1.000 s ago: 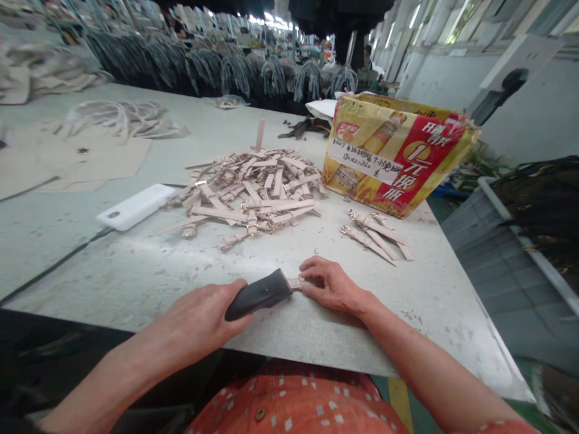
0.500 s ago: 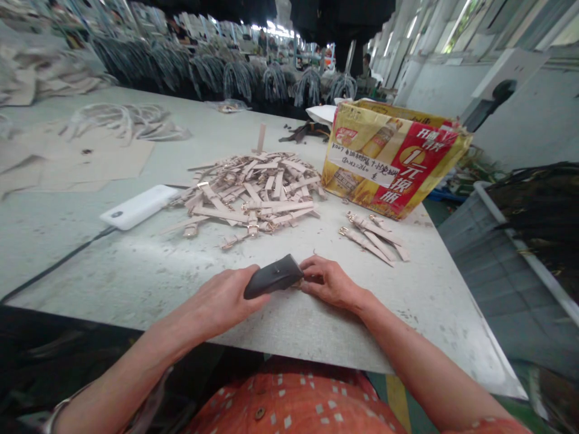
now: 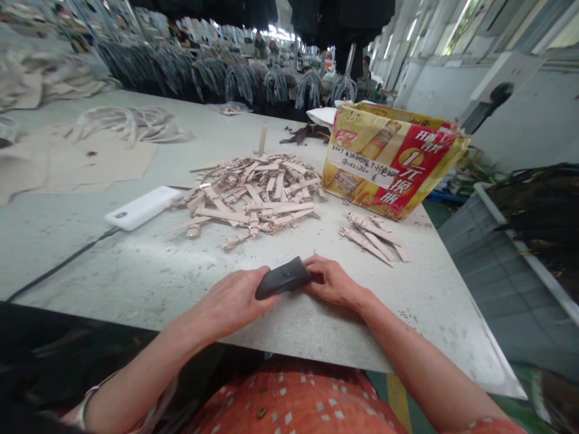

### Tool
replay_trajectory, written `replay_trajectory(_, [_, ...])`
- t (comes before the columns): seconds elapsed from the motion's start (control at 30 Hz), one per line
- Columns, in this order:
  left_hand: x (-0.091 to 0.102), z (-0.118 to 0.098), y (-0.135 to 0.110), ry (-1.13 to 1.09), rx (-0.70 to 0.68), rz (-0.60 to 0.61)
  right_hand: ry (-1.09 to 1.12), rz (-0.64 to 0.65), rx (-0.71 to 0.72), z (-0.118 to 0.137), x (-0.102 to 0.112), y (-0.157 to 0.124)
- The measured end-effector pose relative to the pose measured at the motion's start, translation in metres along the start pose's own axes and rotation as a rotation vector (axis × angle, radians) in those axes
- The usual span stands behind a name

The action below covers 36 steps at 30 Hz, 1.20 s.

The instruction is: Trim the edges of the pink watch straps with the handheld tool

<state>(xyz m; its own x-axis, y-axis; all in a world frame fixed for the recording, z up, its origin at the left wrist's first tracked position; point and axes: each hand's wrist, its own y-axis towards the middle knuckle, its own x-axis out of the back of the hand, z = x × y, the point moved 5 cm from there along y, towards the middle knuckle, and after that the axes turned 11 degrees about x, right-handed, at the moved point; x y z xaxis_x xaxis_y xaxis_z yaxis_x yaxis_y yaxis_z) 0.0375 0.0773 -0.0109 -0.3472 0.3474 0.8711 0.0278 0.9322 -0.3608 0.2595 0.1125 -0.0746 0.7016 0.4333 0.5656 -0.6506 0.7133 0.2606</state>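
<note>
My left hand (image 3: 233, 301) is closed round the rear of a flat black tool (image 3: 284, 278) that lies low over the grey table (image 3: 136, 274). My right hand (image 3: 332, 280) rests at the tool's front end with its fingers pressed down on something the tool now hides. A heap of pale pink straps with gold buckles (image 3: 253, 193) lies beyond the hands. A smaller set of the same straps (image 3: 373, 236) lies to the right of the heap.
A yellow and red cardboard box (image 3: 393, 160) stands at the back right. A white power bank (image 3: 142, 207) with a black cable lies on the left. Cardboard sheets and white loops lie far left. A grey crate (image 3: 506, 265) sits off the table's right edge.
My left hand has pushed the black tool to the right, over the strap end that showed at my right fingers a second ago. The right hand has stayed in place.
</note>
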Motion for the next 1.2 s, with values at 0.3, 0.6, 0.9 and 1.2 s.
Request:
replay_trajectory(0.3, [0.02,0.044,-0.01,-0.009,0.056,0.003,-0.116,-0.105,-0.042,0.002,-0.012,-0.002])
replay_trajectory(0.6, [0.01,0.06,-0.036,-0.006,0.055,0.066,-0.42,-0.059,0.204,0.023,-0.025,-0.028])
replay_trajectory(0.9, [0.005,0.052,-0.046,0.095,0.002,0.112,-0.343,-0.093,0.213,0.029,-0.033,-0.043])
replay_trajectory(1.2, [0.001,0.055,-0.045,0.073,0.004,0.107,-0.356,0.024,0.081,0.029,-0.027,-0.028])
